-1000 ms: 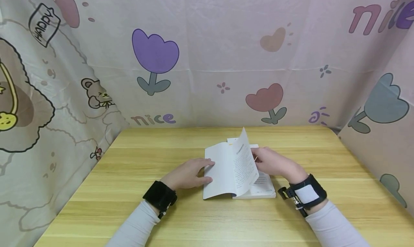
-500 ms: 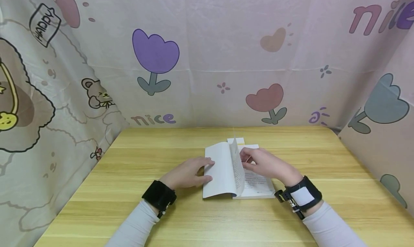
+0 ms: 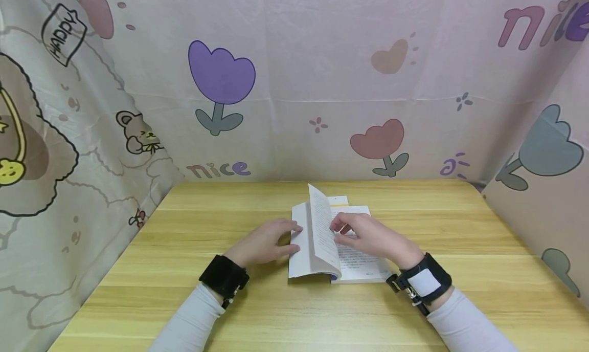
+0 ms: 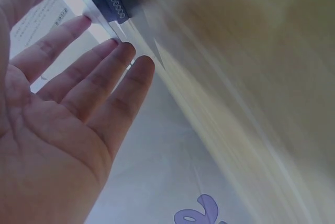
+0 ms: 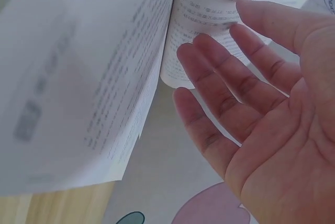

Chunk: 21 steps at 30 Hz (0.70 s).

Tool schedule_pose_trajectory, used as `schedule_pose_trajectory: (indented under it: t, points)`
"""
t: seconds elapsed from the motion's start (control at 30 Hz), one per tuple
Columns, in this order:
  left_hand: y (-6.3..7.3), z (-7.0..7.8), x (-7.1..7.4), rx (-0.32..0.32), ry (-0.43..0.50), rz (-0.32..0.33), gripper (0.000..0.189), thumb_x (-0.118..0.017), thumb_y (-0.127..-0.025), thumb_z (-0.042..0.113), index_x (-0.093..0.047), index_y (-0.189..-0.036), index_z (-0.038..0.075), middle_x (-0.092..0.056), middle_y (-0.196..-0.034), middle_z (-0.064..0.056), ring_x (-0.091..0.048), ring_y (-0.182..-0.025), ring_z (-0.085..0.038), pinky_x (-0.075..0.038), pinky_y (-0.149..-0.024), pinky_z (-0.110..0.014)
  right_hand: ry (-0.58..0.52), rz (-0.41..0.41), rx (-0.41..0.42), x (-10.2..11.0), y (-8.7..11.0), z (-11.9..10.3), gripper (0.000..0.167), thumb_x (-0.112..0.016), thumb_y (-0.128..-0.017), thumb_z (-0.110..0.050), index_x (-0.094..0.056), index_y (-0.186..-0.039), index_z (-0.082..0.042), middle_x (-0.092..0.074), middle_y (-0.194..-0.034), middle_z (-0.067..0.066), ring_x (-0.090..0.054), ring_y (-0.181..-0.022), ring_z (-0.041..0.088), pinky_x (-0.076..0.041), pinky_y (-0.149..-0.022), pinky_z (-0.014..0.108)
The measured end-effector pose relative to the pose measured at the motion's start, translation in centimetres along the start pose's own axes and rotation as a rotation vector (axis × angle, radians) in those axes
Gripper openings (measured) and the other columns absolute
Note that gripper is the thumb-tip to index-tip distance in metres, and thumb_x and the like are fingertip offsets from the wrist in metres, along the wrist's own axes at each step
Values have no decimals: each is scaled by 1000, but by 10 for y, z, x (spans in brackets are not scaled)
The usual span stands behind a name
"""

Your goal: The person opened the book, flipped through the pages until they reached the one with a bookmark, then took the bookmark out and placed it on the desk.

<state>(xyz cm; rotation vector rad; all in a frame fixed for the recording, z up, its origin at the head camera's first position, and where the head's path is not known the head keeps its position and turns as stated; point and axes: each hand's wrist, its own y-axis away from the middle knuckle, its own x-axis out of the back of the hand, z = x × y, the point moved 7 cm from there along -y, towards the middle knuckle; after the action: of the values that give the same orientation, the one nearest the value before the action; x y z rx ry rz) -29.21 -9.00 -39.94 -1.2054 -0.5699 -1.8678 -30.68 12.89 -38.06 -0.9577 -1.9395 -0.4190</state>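
"Where does the paperback's (image 3: 363, 270) raised page (image 3: 320, 229) lie?"

"I see it between the hands, leaning left over the table (image 3: 294, 316), its long axis running away from me. The right hand (image 3: 370, 234) is nearer, just right of it."

"Gripping?"

"No, its fingers are slack. The left hand (image 3: 264, 242), also relaxed, lies at the paperback's left edge."

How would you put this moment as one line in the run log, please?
book: open on table | page: raised, print showing | left hand: fingers at book's left edge | right hand: fingers beside raised page
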Motion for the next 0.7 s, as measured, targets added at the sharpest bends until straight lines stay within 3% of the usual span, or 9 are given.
schedule_pose_trajectory:
  t: [0.23,0.5,0.7]
  points:
    - [2,2,14,-17,35,42,45,-73,-103,29,-67,-143,10,-63,-154,-16,-58,-146,-36,-46,-124,-55,-12,-6,6,-2,2,-5,23,-74,-102,-17,-70,-124,-10,-74,-123,5,-72,-114,24,-62,-103,48]
    - [3,5,26,-46,60,142,43,-71,-105,30,-67,-144,12,-63,-153,-13,-60,-144,-34,-50,-121,-54,7,6,28,-4,1,-11,28,-74,-102,-19,-70,-128,-12,-73,-128,4,-70,-117,23,-61,-105,49]
    - [4,13,39,-146,90,254,41,-72,-104,23,-66,-143,11,-67,-148,-11,-66,-134,-31,-61,-106,-49,29,8,57,-6,1,-14,29,-74,-102,-21,-70,-130,-11,-72,-130,4,-70,-119,25,-61,-105,49]
